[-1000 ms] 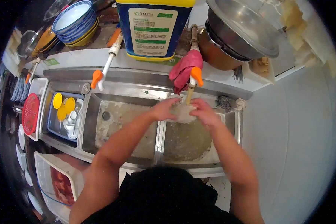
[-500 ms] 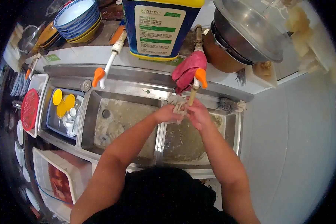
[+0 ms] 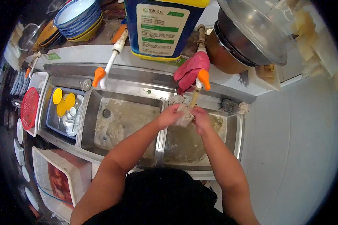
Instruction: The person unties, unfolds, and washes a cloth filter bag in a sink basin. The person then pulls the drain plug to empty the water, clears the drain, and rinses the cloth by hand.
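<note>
Over the right sink basin (image 3: pixel 187 150), my left hand (image 3: pixel 169 116) and my right hand (image 3: pixel 202 119) grip a pale, wet-looking cloth (image 3: pixel 184 115) from its two sides. The fingers of both hands are closed on it, partly hidden by the cloth. Just above it is the lower end of the right tap (image 3: pixel 203 79), with an orange handle and a yellowish tube (image 3: pixel 194 98) pointing down at the cloth. Whether water flows from it is hard to tell. Pink gloves or a pink cloth (image 3: pixel 191 69) hang behind this tap.
Murky liquid lies in the right basin. The left basin (image 3: pixel 127 116) has a second orange-handled tap (image 3: pixel 98 78) over it. Farther left, a blue tub (image 3: pixel 50 116) holds yellow and white dishes. A blue jug (image 3: pixel 131 22), stacked bowls (image 3: pixel 75 18) and metal basins (image 3: pixel 248 30) stand behind.
The cloth has come slightly lower and nearer to me, and it hangs more spread between my hands. My right hand has turned and its fingers have closed in on the cloth's edge.
</note>
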`<state>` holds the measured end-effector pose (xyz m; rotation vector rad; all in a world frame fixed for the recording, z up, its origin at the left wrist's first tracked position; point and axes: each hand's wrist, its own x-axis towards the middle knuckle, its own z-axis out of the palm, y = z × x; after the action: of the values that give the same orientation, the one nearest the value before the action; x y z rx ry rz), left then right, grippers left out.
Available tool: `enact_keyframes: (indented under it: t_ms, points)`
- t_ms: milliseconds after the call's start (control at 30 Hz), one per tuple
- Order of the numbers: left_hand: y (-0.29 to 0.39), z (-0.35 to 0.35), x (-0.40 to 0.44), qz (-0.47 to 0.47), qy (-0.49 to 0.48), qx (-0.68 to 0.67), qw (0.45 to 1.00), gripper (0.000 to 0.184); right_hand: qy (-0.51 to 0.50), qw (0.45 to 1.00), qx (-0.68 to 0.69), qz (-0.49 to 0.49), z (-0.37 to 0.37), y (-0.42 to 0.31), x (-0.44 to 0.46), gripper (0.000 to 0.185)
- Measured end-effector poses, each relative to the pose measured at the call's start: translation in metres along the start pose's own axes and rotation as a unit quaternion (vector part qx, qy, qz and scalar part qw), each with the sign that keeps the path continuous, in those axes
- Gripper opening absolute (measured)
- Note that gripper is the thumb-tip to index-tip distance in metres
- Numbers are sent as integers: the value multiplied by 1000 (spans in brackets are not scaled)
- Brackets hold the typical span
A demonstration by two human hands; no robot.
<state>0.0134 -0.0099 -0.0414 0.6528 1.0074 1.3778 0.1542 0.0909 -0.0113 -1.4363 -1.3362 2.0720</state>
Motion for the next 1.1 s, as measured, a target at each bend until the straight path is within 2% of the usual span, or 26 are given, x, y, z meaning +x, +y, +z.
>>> enact_keyframes:
  t_ms: [67,133,233,300,367,433,500,667,733,767,800,833,900,933,1000,1033,1067,1100]
  points:
    - [-7,-3,0,-7,13,-49,999,25,3,999,42,16,6,-7,-7,12]
    - [-12,-7,-1,-52,73,-161,983,26,2,996,83,33,9,-6,-7,14]
    - [-8,-5,-8,-50,104,-234,965,30,-14,991,120,59,11,-5,-8,18]
    - [-5,0,-15,-59,95,-276,955,31,-105,989,105,24,15,-6,-13,27]
    - [-2,4,-23,-68,88,-318,942,33,-105,990,88,18,16,-13,-22,33]
    - [0,6,-26,-95,17,-374,922,36,-106,992,69,10,15,-21,-25,38]
    - [-3,5,-28,-106,8,-358,928,32,-58,983,171,38,12,-27,-25,42]
    - [-21,2,-19,-124,9,-319,940,30,-54,978,203,-3,5,-25,-19,42]
    - [-21,0,-16,-65,11,-368,927,30,-48,980,193,-11,3,-26,-20,42]
    - [-21,-1,-15,-65,12,-369,927,30,-30,999,42,-1,0,-23,-19,42]
    - [-18,-2,-16,-59,23,-393,917,31,-12,994,-110,10,1,-25,-21,41]
    - [-16,-2,-16,-52,34,-418,906,32,-13,994,-110,10,2,-28,-23,41]
    - [-11,-3,-17,-46,28,-408,911,33,-133,970,-145,145,4,-35,-27,39]
    - [-10,-4,-18,-40,23,-398,916,35,-135,969,-146,145,4,-33,-25,39]
    - [-30,-17,-9,-50,51,-348,935,38,-151,986,-58,52,3,-20,-18,28]
    - [-44,-25,-3,-62,78,-295,950,40,-150,986,-58,53,1,-14,-12,28]
    - [-55,-30,0,-62,78,-296,950,40,-145,989,27,30,-1,-9,-5,24]
    - [-57,-31,1,-107,190,-223,950,44,-139,984,110,6,3,-15,-7,21]
